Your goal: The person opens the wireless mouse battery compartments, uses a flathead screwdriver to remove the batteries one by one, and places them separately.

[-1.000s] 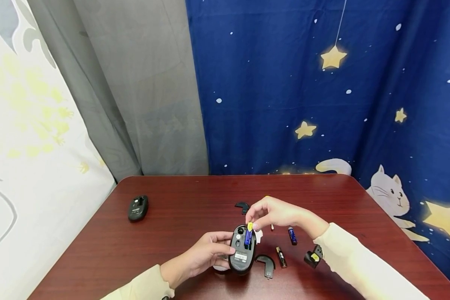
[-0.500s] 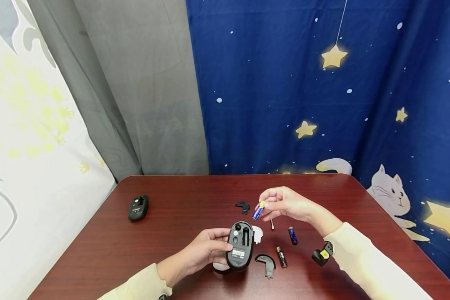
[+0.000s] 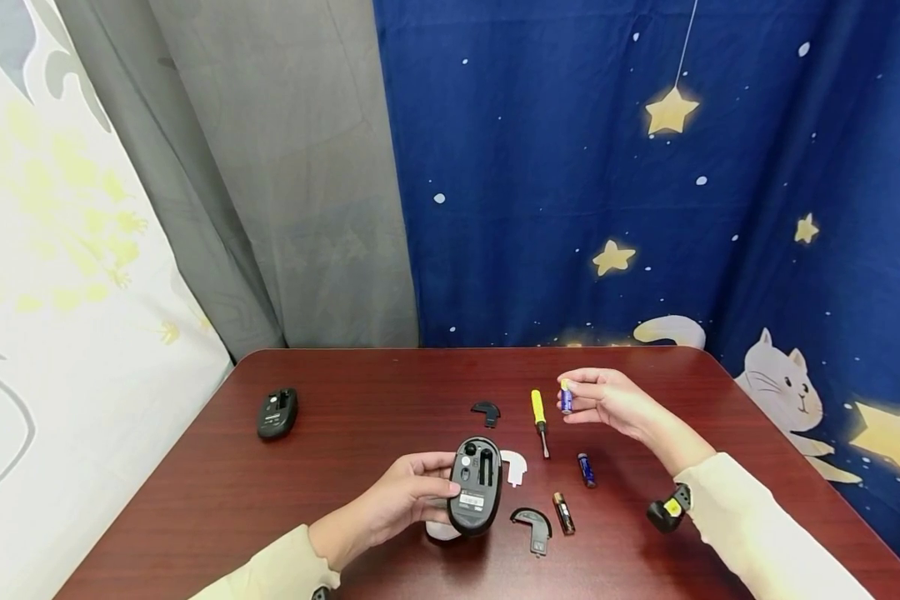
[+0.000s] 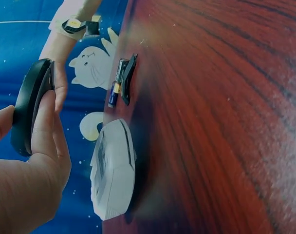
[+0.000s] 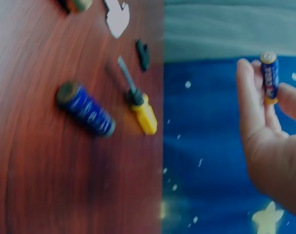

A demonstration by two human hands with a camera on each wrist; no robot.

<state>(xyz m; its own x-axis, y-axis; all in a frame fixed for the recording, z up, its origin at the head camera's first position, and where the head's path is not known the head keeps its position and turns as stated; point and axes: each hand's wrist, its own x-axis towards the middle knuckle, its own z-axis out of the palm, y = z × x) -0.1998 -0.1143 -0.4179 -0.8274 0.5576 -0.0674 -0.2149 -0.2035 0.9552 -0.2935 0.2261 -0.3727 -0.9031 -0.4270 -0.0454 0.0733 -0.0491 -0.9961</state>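
My left hand (image 3: 412, 492) grips a black computer mouse (image 3: 476, 492) by its side, underside facing up, with the battery slot uncovered. In the left wrist view the same mouse (image 4: 28, 107) shows edge-on between thumb and fingers. My right hand (image 3: 615, 402) pinches a blue and yellow battery (image 3: 567, 398) above the table's right side; the right wrist view shows this battery (image 5: 270, 78) upright between thumb and fingertips. A white mouse (image 4: 114, 168) lies on the table under the left hand, mostly hidden in the head view.
On the table lie a yellow screwdriver (image 3: 540, 421), a blue battery (image 3: 586, 470), a black and gold battery (image 3: 563, 513), a white cover (image 3: 515, 467), a large black cover (image 3: 534, 529) and a small one (image 3: 486, 412). Another black mouse (image 3: 277, 414) sits far left.
My right hand has lifted the battery out of the mouse's slot and carried it away to the right, uncovering the screwdriver. The left hand with the mouse has shifted slightly left.
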